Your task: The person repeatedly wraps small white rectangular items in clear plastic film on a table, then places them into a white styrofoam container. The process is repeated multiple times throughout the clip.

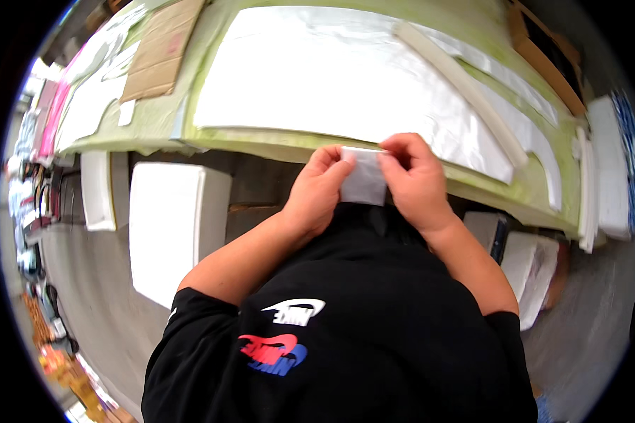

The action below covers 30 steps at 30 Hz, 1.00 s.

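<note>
Close in front of my chest, a small pale grey-white rectangular piece (364, 180) hangs between both hands; whether it is cloth or plastic film I cannot tell. My left hand (315, 189) pinches its upper left corner between thumb and fingers. At the upper right corner, my right hand (418, 178) is closed on it in the same way. Just beyond the hands, a large white sheet (296, 74) lies on the table (254, 144), which has a yellow-green cover. A long off-white roll or bar (466, 88) lies slantwise across the sheet's right part.
Cardboard (164, 51) lies on the table's far left, beside white cut pieces (85, 113). An open brown box (547, 56) stands at the far right. A large white box (166, 225) stands at the lower left; another white container (529, 271) is at the lower right.
</note>
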Motion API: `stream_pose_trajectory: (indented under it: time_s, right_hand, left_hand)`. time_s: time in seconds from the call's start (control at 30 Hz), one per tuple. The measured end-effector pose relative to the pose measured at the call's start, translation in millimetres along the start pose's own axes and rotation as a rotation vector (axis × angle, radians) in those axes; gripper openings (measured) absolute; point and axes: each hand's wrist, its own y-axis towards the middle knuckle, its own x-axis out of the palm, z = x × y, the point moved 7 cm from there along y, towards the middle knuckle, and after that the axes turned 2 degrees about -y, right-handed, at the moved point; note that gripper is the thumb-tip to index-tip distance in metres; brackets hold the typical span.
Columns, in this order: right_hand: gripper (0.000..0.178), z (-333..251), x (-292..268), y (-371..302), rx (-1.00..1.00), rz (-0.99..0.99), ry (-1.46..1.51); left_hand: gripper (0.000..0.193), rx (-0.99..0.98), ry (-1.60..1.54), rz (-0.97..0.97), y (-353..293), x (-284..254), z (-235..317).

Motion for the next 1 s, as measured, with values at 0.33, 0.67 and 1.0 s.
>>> stream_pose_trajectory:
  time_s: [0.33, 0.67, 1.0]
  right_hand:
    - [0.018, 16.2, 22.0, -3.1, 0.005, -0.165, 0.118]
    - [0.014, 20.5, 41.3, 2.0, -0.003, -0.291, 0.051]
    - [0.013, 28.2, 44.7, 8.7, 0.055, -0.288, 0.026]
  left_hand:
    - [0.024, 0.598, 0.223, 0.524, -81.6, -203.0, 146.9]
    - [0.033, 0.149, 0.688, 1.032, -98.7, -427.5, 123.0]
    - [0.028, 0.116, 0.859, 0.991, -54.7, -427.4, 119.6]
